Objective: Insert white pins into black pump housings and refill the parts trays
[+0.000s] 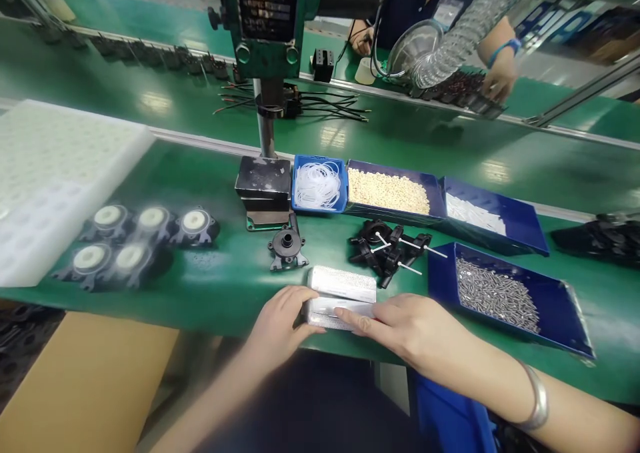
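Observation:
My left hand (281, 316) grips the left end of a silvery-white wrapped block (320, 321), thumb at the front and fingers behind. A second, similar block (343, 281) lies directly behind it. Reaching in from the right, my right hand (403, 323) has its fingertips on top of the front block, by a thin shiny sliver; whatever they pinch is too small to make out. Just beyond the blocks stands a black plastic housing (287, 245) with a round hub. Black parts with white rods (390, 249) lie in a pile to its right.
A green press (270, 19) rises behind its black block (263, 179). Blue bins hold clear rings (317, 185), beige pieces (387, 191), white pins (473, 214) and metal screws (495, 296). Housings with white discs (153, 218) sit left beside white foam (65, 153). A co-worker's hand (500, 79) is across.

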`<state>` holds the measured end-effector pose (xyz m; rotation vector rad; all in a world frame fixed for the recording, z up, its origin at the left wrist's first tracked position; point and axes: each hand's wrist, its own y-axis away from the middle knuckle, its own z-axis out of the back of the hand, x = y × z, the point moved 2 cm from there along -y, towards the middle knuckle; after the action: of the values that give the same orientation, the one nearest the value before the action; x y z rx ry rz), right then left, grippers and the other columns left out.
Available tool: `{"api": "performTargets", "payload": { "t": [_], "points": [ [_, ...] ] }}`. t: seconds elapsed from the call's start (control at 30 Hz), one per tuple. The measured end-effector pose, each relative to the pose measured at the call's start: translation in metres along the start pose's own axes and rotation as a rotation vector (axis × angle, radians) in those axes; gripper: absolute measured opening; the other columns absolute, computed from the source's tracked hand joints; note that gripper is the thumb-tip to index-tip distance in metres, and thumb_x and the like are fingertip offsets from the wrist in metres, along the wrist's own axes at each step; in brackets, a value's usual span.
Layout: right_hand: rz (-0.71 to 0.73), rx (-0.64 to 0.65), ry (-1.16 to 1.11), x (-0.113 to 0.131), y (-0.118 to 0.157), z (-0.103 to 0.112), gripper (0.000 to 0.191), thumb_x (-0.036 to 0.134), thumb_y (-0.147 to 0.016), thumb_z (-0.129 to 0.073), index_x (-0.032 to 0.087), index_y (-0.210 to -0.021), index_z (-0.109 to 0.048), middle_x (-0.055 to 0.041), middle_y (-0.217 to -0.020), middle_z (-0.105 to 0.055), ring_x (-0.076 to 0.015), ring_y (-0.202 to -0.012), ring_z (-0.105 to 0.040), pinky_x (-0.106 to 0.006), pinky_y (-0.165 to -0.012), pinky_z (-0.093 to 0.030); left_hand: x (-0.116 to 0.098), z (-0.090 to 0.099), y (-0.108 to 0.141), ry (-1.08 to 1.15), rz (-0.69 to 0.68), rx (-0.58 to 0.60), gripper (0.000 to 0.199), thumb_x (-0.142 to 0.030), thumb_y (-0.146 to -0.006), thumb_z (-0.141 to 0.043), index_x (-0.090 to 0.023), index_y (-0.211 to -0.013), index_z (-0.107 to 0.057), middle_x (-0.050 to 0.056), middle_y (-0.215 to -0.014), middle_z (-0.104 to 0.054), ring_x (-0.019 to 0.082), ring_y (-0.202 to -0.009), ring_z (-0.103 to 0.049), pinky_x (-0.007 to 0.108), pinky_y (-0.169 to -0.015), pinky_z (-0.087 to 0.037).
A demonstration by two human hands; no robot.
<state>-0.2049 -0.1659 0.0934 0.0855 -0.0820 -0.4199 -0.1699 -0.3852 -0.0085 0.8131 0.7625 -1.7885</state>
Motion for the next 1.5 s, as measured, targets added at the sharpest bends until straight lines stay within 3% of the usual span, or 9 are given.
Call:
{"api": "performTargets", "payload": {
  "t": [0.43, 0.67, 1.1, 1.5],
  "points": [
    [0.041, 0.021, 0.137, 0.016, -0.017, 0.022, 0.052, 0.004, -0.081, -0.047, 0.006, -0.133, -0.049, -0.0034, -0.066, -0.057, -0.0170, -0.047, -0.047, -0.033, -0.046, -0.025, 0.002, -0.001, 0.000, -0.035, 0.008, 0.001, 0.044, -0.032, -0.079, -0.074, -0.025, -0.116, -0.051, 0.004, -0.110, -0.066, 0.023, -0.105, -0.061, 0.038, -0.090, -0.051],
    [0.081, 0.091, 0.266, 0.023, -0.031, 0.028, 0.048, 0.009, -0.081, -0.054, 0.006, -0.128, -0.053, -0.0034, -0.059, -0.056, -0.0174, -0.044, -0.048, -0.035, -0.044, -0.017, 0.001, -0.001, 0.001, -0.034, 0.003, -0.001, 0.040, -0.026, -0.082, -0.072, -0.024, -0.116, -0.051, 0.004, -0.110, -0.066, 0.023, -0.105, -0.061, 0.038, -0.089, -0.052],
    [0.074, 0.216, 0.255, 0.019, -0.037, 0.035, 0.034, 0.007, -0.084, -0.053, 0.010, -0.118, -0.056, -0.0009, -0.059, -0.057, -0.0143, -0.045, -0.050, -0.032, -0.046, -0.013, -0.001, -0.002, 0.002, -0.094, -0.072, 0.018, 0.041, -0.031, -0.087, -0.065, -0.021, -0.122, -0.045, 0.008, -0.115, -0.063, 0.025, -0.109, -0.059, 0.041, -0.091, -0.053],
    [0.023, 0.279, 0.290, 0.008, 0.001, 0.032, 0.040, 0.010, -0.081, -0.058, 0.013, -0.121, -0.058, -0.0007, -0.058, -0.056, -0.0155, -0.044, -0.048, -0.034, -0.047, -0.008, 0.000, -0.004, 0.002, -0.161, -0.082, 0.038, 0.040, -0.030, -0.087, -0.065, -0.022, -0.121, -0.045, 0.008, -0.116, -0.063, 0.027, -0.109, -0.059, 0.041, -0.089, -0.054]
  ]
}}
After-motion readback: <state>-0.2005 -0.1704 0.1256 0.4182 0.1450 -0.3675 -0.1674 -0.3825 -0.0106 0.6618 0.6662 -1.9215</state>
